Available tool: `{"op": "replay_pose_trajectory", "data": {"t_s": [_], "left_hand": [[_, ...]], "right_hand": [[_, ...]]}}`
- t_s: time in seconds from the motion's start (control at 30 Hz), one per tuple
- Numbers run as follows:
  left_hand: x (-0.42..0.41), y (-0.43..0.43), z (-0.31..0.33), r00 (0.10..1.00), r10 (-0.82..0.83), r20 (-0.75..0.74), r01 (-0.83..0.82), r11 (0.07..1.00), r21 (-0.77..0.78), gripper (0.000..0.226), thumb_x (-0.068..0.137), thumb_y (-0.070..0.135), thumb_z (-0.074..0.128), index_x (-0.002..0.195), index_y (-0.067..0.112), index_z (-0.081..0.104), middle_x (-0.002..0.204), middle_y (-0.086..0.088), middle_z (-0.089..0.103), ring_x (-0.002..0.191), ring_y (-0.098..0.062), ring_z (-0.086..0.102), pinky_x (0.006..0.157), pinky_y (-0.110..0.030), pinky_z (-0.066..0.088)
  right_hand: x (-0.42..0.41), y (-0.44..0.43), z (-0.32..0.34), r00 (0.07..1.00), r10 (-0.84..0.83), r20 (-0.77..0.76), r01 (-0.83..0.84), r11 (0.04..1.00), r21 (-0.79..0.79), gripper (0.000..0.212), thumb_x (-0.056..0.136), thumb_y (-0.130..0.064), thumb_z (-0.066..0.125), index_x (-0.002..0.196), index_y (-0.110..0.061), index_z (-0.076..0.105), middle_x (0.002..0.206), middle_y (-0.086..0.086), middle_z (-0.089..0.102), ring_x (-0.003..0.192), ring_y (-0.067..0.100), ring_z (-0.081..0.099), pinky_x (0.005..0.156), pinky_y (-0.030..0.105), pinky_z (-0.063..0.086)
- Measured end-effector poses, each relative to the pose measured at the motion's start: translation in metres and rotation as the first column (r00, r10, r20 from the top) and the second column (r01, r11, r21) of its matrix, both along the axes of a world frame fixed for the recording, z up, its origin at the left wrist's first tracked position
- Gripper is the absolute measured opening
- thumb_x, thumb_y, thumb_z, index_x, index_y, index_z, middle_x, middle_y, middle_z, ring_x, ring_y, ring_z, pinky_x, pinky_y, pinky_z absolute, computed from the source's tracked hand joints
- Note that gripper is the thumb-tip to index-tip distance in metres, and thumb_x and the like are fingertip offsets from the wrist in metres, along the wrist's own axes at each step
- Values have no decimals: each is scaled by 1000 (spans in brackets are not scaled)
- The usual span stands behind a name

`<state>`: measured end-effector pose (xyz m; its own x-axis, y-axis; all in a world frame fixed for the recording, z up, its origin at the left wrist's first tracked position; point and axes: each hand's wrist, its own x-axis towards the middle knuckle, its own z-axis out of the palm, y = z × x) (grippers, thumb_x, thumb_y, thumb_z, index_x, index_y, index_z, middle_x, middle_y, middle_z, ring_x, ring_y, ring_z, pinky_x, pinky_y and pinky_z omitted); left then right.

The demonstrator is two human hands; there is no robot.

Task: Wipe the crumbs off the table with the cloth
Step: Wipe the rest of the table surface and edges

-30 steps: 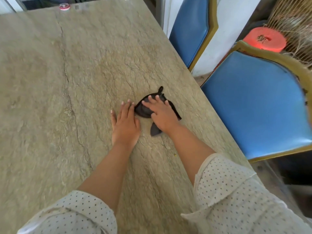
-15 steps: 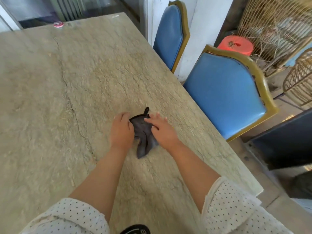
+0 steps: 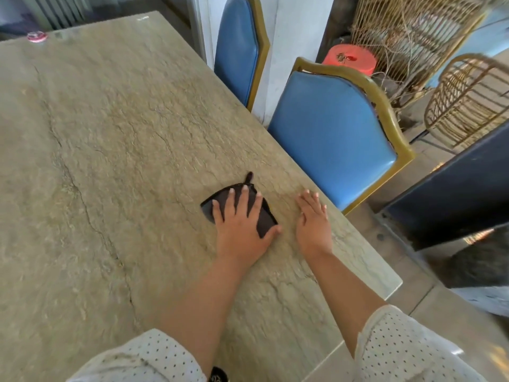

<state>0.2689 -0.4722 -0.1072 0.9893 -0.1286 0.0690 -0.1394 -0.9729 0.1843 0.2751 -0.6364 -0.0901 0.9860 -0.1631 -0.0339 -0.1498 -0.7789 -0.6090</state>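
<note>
A small dark cloth [image 3: 210, 208] with a hanging loop lies flat on the beige stone table [image 3: 110, 133]. My left hand [image 3: 239, 224] rests on top of it, palm down and fingers spread, with the thumb at the cloth's right edge. My right hand [image 3: 312, 219] lies flat on the bare tabletop just right of the cloth, apart from it and near the table's right edge. It holds nothing. I cannot make out crumbs on the mottled surface.
Two blue padded chairs [image 3: 330, 133] [image 3: 237, 51] stand along the table's right edge. Behind them are a red stool [image 3: 349, 60] and wicker chairs [image 3: 468, 97]. A small red round object [image 3: 36, 37] sits at the table's far left corner.
One second ago my right hand pressed the cloth. Then both hands pinched it. Now my left hand covers it, and my right hand has slid off to the right.
</note>
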Motion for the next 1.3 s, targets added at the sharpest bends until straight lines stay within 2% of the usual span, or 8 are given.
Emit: {"op": "replay_pose_trajectory", "data": {"t_s": [0.2,0.3,0.47,0.57,0.8,0.93,1.07,1.3], "left_hand": [[-25,-8,2,958,-277,74,284,884,-371,46,90,43,39,129,26,59,138,9,54,129,-15,48,108,-49,34],[-26,12,13,967,-137,217,233,822,-519,30,92,26,52,119,19,64,126,5,63,116,-15,57,99,-45,43],[-27,47,7,974,195,111,-151,936,-319,37,95,40,48,128,25,58,138,7,54,139,-25,35,115,-59,11],[-31,40,-3,993,104,49,-94,979,-179,48,95,48,36,135,27,53,147,4,44,143,-29,28,114,-59,12],[-85,-23,-2,979,-199,46,204,963,-175,51,95,50,35,139,30,48,151,10,38,146,-17,22,113,-55,22],[-74,-15,-7,993,-98,71,107,986,-130,47,90,56,40,136,44,46,158,4,26,148,-21,11,116,-58,4],[-23,-9,-4,1000,-6,20,8,997,-80,53,90,61,30,139,44,42,158,-1,25,148,-28,11,115,-61,6],[26,-54,-3,988,-155,-14,154,987,-50,53,92,61,23,142,45,35,158,12,21,148,-21,9,116,-58,4]], "right_hand": [[-2,-11,7,995,-48,-84,64,977,205,50,96,-5,31,140,-25,46,156,-9,25,146,14,14,117,27,14],[-20,-7,10,990,-112,-83,123,982,144,52,96,-3,31,142,-24,43,157,-8,21,147,18,11,117,32,17],[-53,-10,0,988,-154,-2,154,988,-23,48,96,-3,33,142,-14,43,157,3,22,148,18,2,120,34,-3],[-65,-19,-2,990,-133,42,137,987,-83,50,94,-1,34,141,-14,44,156,4,26,147,17,6,120,34,-4],[-82,-41,-2,991,-118,57,125,982,-145,47,96,-5,34,139,-18,46,155,3,29,147,16,9,119,32,-4],[-89,-55,-5,980,-188,58,197,938,-284,48,97,-11,34,143,-24,39,157,6,22,148,25,1,118,38,-9],[-88,-58,-10,984,-170,48,177,941,-290,54,96,-4,35,145,-26,33,158,8,16,147,26,-2,119,42,-7],[-86,-61,-15,977,-184,108,202,958,-202,58,92,3,38,142,-26,41,156,7,22,148,25,2,118,38,-9]]}}
